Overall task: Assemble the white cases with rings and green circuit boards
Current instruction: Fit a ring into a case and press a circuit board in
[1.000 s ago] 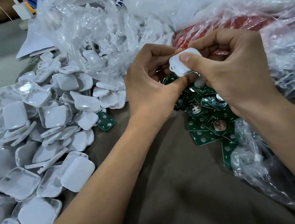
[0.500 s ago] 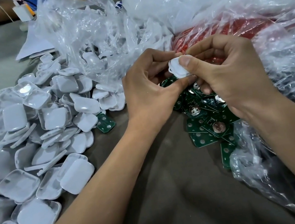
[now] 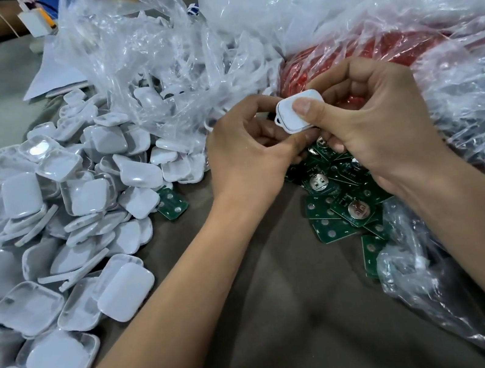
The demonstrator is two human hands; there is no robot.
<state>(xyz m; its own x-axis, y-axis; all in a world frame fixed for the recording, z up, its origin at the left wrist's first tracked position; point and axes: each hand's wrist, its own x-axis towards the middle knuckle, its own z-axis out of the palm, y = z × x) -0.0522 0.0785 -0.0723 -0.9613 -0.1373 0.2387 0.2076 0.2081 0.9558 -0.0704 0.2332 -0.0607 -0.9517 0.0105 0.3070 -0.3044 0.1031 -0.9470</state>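
Both hands work 1 white case (image 3: 299, 111) held above the green circuit boards (image 3: 344, 195); right hand (image 3: 379, 125) pinches it, thumb flat on its top face, the other fingers curled behind; left hand (image 3: 248, 147) has fingers curled in at the case's left edge, thumb tucked under, exact contact hidden; case looks closed, a small loop tab at its left corner; cannot tell if a board or ring is inside. Progress, as a judgement: this unit near snapped shut, bulk of the job left; a big heap of loose white case halves (image 3: 57, 215) lies on the left of the table (image 3: 289, 320), many boards unused, 1 stray board (image 3: 172, 202) at the heap's edge. Red parts in a clear plastic bag (image 3: 373, 52) behind, possibly the rings; unsure.
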